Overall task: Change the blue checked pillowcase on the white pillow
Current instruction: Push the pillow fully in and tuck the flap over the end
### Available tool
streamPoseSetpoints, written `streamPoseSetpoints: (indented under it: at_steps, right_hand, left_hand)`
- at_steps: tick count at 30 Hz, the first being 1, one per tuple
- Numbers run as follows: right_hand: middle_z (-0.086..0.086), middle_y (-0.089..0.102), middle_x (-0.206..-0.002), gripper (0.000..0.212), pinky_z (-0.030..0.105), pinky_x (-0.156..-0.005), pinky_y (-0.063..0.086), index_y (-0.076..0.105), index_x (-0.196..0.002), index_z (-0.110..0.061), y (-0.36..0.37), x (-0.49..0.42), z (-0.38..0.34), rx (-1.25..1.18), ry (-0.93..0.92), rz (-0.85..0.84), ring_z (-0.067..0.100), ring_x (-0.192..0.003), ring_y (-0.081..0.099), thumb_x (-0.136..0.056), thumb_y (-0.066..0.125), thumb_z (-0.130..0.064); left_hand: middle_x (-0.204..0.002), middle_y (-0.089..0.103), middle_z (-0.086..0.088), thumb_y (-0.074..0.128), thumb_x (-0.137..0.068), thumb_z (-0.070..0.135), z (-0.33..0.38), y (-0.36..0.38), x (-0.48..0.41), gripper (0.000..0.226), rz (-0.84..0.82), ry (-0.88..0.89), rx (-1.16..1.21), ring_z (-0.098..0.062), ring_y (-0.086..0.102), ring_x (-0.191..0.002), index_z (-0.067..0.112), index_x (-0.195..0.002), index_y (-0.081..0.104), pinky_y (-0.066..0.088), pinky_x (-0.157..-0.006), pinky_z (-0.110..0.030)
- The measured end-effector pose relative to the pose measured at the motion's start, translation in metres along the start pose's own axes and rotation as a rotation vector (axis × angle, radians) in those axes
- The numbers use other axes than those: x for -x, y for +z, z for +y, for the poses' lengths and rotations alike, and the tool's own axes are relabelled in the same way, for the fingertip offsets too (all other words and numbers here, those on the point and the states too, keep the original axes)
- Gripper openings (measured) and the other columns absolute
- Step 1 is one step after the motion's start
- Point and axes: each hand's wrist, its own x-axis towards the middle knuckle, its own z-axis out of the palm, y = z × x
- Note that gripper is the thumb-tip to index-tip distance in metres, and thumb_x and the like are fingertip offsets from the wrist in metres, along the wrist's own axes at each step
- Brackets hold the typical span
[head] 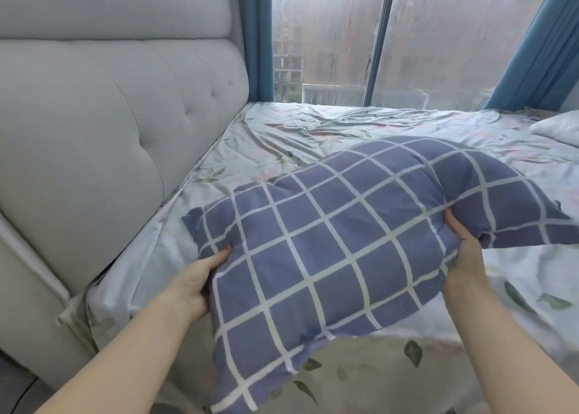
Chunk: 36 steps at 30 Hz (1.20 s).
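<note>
A pillow in a blue checked pillowcase [338,235] with white grid lines lies across the bed in front of me. My left hand [197,285] grips its left edge, fingers curled under the fabric. On its right side, my right hand [463,257] pinches the case where the cloth bunches. The white pillow itself is hidden inside the case. The near corner of the case hangs loose and flat toward me.
The bed carries a pale floral sheet [297,138], wrinkled at the far end. A grey padded headboard [103,125] stands along the left. A white pillow corner [557,128] shows at the far right. Behind are a large window and blue curtains [539,47].
</note>
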Motion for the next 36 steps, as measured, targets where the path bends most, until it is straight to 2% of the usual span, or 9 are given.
streamPoseSetpoints:
  at_steps: [2, 5, 8, 11, 15, 21, 28, 31, 36]
  right_hand:
    - [-0.007, 0.070, -0.116, 0.044, 0.039, -0.097, 0.048, 0.058, -0.130, -0.030, 0.003, -0.006, 0.000, 0.048, 0.014, 0.032, 0.025, -0.123, 0.057, -0.092, 0.057, -0.051]
    - [-0.003, 0.060, -0.131, 0.096, 0.038, -0.088, 0.047, 0.054, -0.135, -0.022, -0.001, -0.019, 0.008, 0.281, 0.163, 0.110, 0.024, -0.119, 0.056, -0.058, 0.075, -0.075]
    - [0.016, 0.053, -0.138, 0.095, 0.042, -0.096, 0.046, 0.042, -0.141, 0.000, -0.002, -0.030, 0.020, 0.738, 0.160, 0.342, 0.035, -0.120, 0.055, -0.074, 0.076, -0.058]
    - [0.029, 0.042, -0.143, 0.072, 0.048, -0.108, 0.033, 0.036, -0.143, 0.004, 0.018, -0.025, 0.026, 1.203, -0.140, 0.433, 0.043, -0.132, 0.041, -0.087, 0.069, -0.028]
    - [0.016, 0.046, -0.142, 0.041, 0.054, -0.110, 0.029, 0.060, -0.128, -0.008, 0.063, 0.021, 0.061, 1.336, -0.662, -0.027, 0.039, -0.130, 0.040, -0.088, 0.067, -0.016]
    - [-0.012, 0.052, -0.142, 0.034, 0.057, -0.117, 0.011, 0.063, -0.125, -0.027, 0.119, 0.101, 0.117, 1.390, -0.762, -0.870, 0.016, -0.138, 0.040, -0.097, 0.048, -0.040]
    - [-0.014, 0.060, -0.132, 0.062, 0.051, -0.120, 0.008, 0.059, -0.131, -0.029, 0.147, 0.111, 0.148, 1.527, -0.763, -1.035, 0.011, -0.138, 0.040, -0.095, 0.018, -0.057]
    - [-0.024, 0.036, -0.152, 0.070, 0.045, -0.121, -0.006, 0.037, -0.148, -0.038, 0.144, 0.102, 0.146, 1.609, -0.613, -1.097, 0.001, -0.146, 0.018, -0.091, 0.003, -0.060]
    - [-0.031, -0.007, -0.158, 0.069, 0.044, -0.120, -0.014, -0.002, -0.154, -0.044, 0.129, 0.102, 0.161, 1.784, -0.481, -1.207, -0.005, -0.147, -0.011, -0.087, -0.009, -0.063]
  left_hand:
    - [-0.096, 0.076, -0.012, 0.082, -0.066, 0.011, -0.004, -0.001, 0.011, 0.052, -0.029, 0.021, -0.032, -0.027, 0.074, -0.082, 0.010, -0.116, 0.069, 0.061, -0.075, -0.047]
    - [-0.109, 0.073, -0.016, 0.090, -0.054, -0.001, -0.014, -0.008, 0.032, 0.070, -0.094, -0.072, -0.160, -0.036, 0.067, -0.106, 0.009, -0.119, 0.067, 0.051, -0.095, -0.053]
    - [-0.107, 0.072, -0.017, 0.084, -0.065, 0.030, -0.009, -0.017, 0.032, 0.056, -0.085, -0.219, -0.188, -0.037, 0.064, -0.100, 0.011, -0.116, 0.067, 0.049, -0.085, -0.049]
    - [-0.115, 0.068, -0.015, 0.081, -0.066, 0.043, 0.009, -0.028, 0.004, 0.059, 0.138, -0.115, -0.026, -0.035, 0.063, -0.106, 0.013, -0.114, 0.066, 0.052, -0.085, -0.048]
    - [-0.109, 0.073, -0.016, 0.077, -0.078, 0.035, 0.022, -0.028, -0.019, 0.027, 0.182, -0.036, -0.043, -0.028, 0.068, -0.092, 0.013, -0.092, 0.075, 0.053, -0.071, -0.039]
    - [-0.088, 0.076, -0.018, 0.083, -0.071, 0.033, 0.004, -0.020, -0.014, 0.042, 0.183, -0.142, -0.049, -0.031, 0.069, -0.090, 0.002, -0.097, 0.071, 0.055, -0.073, -0.042]
    - [-0.100, 0.073, -0.015, 0.084, -0.067, 0.049, -0.007, -0.020, -0.034, 0.061, 0.371, 0.106, -0.145, -0.031, 0.070, -0.090, 0.005, -0.106, 0.068, 0.057, -0.087, -0.043]
    - [-0.100, 0.070, -0.012, 0.065, -0.086, 0.057, -0.002, -0.018, -0.039, 0.045, 0.482, 0.261, -0.373, -0.032, 0.065, -0.095, 0.014, -0.098, 0.063, 0.055, -0.090, -0.044]
    - [-0.101, 0.068, -0.011, 0.054, -0.096, 0.050, 0.000, -0.032, -0.038, 0.037, 0.367, 0.310, -0.768, -0.029, 0.062, -0.097, 0.015, -0.106, 0.063, 0.048, -0.082, -0.033]
